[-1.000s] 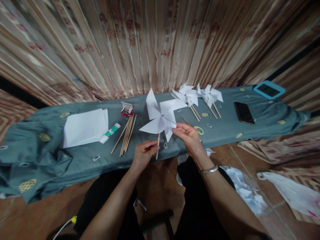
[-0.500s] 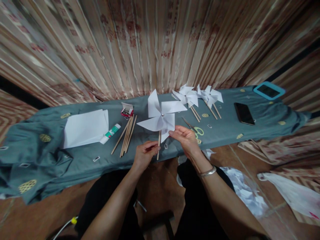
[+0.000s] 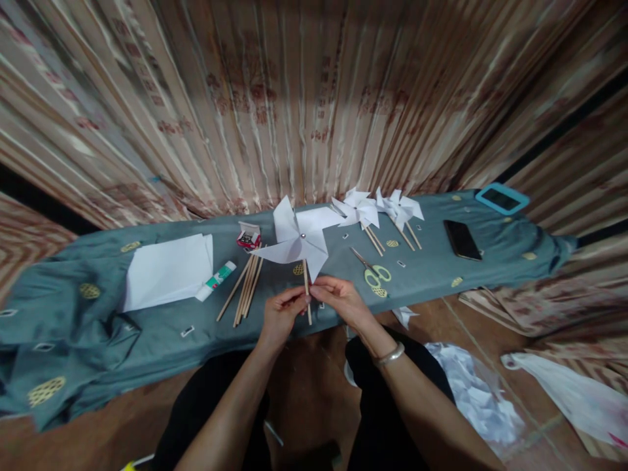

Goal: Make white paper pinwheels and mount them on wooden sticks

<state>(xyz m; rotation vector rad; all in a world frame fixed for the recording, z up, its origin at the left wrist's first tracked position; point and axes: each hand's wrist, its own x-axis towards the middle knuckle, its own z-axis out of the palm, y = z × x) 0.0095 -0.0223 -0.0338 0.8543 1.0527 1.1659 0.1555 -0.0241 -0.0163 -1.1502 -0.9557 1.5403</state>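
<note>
Pinching a pinwheel (image 3: 289, 248) by its stick (image 3: 306, 273) in the left hand (image 3: 282, 315) — cannot tell if also gripped by the right hand (image 3: 344, 302). Visible in the red box (image 3: 243, 242): small pieces (image 3: 250, 238); in the plastic bag (image 3: 496, 387) — paper (image 3: 468, 384).

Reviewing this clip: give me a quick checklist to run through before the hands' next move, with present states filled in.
1. Left hand grips the pinwheel's stick: ok, pinched below the blades.
2. Right hand has a hold: cannot tell; its fingertips are close to the stick, contact unclear.
3. Pinwheel has a fastener at its centre: ok, a shiny dot shows.
4. Fastener is fixed into the stick: cannot tell, the paper hides it.
5. Left blade is clear of the loose sticks: cannot tell; they overlap in this view.
6. Scissors are away from both hands: ok.
</note>
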